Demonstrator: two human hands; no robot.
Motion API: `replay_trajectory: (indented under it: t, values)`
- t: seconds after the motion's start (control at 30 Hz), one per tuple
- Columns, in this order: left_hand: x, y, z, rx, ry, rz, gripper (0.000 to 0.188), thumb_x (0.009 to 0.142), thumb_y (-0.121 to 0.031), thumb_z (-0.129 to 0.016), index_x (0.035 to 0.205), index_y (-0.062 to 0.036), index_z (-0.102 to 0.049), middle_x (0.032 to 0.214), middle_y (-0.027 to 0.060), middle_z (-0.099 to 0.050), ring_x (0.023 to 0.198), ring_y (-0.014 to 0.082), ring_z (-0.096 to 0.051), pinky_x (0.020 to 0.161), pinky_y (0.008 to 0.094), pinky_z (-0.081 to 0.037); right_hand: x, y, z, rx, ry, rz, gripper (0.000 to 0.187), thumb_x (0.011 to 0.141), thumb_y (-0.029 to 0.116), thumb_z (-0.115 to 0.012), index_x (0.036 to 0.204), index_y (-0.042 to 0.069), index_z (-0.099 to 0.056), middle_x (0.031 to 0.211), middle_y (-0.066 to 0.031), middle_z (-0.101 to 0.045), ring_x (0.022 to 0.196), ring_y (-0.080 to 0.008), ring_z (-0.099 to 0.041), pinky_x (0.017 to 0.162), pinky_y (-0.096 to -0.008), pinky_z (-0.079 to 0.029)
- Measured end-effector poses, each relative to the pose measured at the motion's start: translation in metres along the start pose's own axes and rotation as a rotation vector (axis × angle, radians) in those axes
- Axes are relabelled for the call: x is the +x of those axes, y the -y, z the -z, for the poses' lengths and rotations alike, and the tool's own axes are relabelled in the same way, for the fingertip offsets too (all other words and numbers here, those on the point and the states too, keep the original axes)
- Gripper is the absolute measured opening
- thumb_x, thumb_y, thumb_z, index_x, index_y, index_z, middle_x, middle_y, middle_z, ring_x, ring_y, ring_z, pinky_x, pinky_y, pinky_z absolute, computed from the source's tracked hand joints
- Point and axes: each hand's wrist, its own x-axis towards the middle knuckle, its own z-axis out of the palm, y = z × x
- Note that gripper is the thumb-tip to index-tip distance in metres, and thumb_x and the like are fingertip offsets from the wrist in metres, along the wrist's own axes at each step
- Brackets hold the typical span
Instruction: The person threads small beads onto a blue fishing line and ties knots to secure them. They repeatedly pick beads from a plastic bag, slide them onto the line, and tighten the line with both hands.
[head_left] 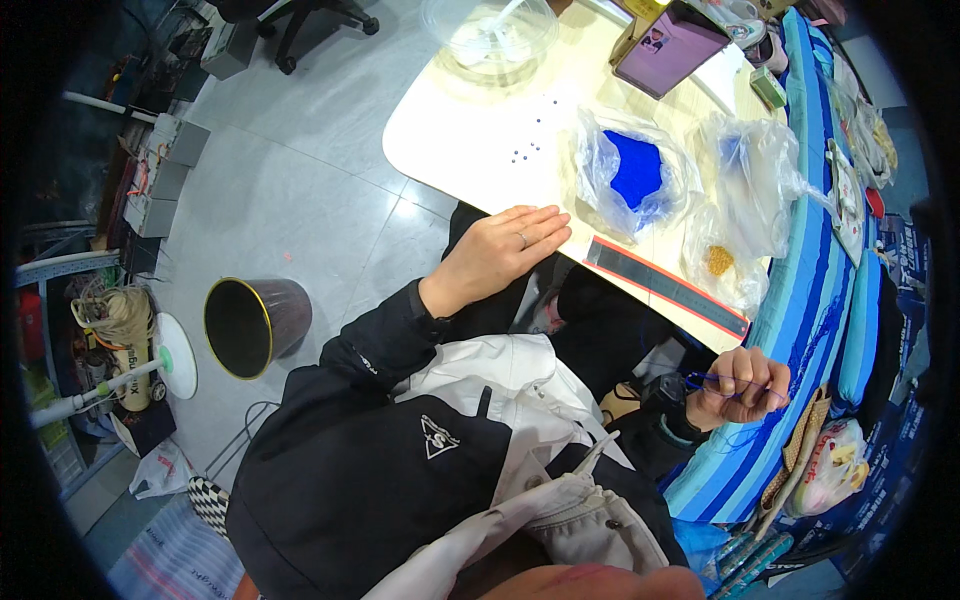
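My left hand (505, 248) lies flat at the table's near edge, fingers stretched out and holding nothing I can see. Low on the right, beside the striped bedding, my right hand (740, 388) is closed in a pinch on blue thread (703, 381). More loose blue strands trail over the bedding near it. An opened clear bag of blue beads (637, 170) sits beyond my left hand. Several tiny dark beads (527, 153) are scattered to its left. A dark ruler with a red border (665, 286) lies along the near edge. Gold beads (719, 261) show in another plastic bag.
A phone (671, 47) is propped at the far side of the table (445, 125), with a clear plastic tub (490, 40) to its left. Blue striped bedding (735, 440) borders the table's right side. A dark bin (258, 328) stands on the floor at left.
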Motion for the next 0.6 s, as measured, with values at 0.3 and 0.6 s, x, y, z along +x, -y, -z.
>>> replay_trajectory:
  t: [0.3, 0.6]
  values:
    - [-0.006, 0.018, -0.012, -0.199, -0.220, -0.103, 0.009, 0.076, -0.006, -0.066, 0.083, -0.0038, -0.071, 0.090, 0.0072, -0.072, 0.086, 0.0220, -0.071, 0.078, 0.0326, -0.059, -0.002, -0.003, 0.001, 0.014, -0.011, 0.009, 0.024, 0.091, 0.017, -0.066, 0.070, 0.011, -0.056, 0.042, 0.0063, -0.034, 0.036, 0.0004, -0.020, 0.034, -0.0180, -0.015]
    - [-0.003, 0.017, -0.013, -0.256, -0.297, -0.131, 0.009, 0.071, 0.001, -0.068, 0.079, -0.0034, -0.069, 0.081, 0.0065, -0.071, 0.074, 0.0223, -0.071, 0.069, 0.0295, -0.058, -0.008, -0.005, -0.001, 0.043, -0.005, 0.006, 0.024, 0.091, 0.017, -0.066, 0.070, 0.011, -0.056, 0.042, 0.0059, -0.034, 0.035, -0.0004, -0.019, 0.034, -0.0185, -0.015]
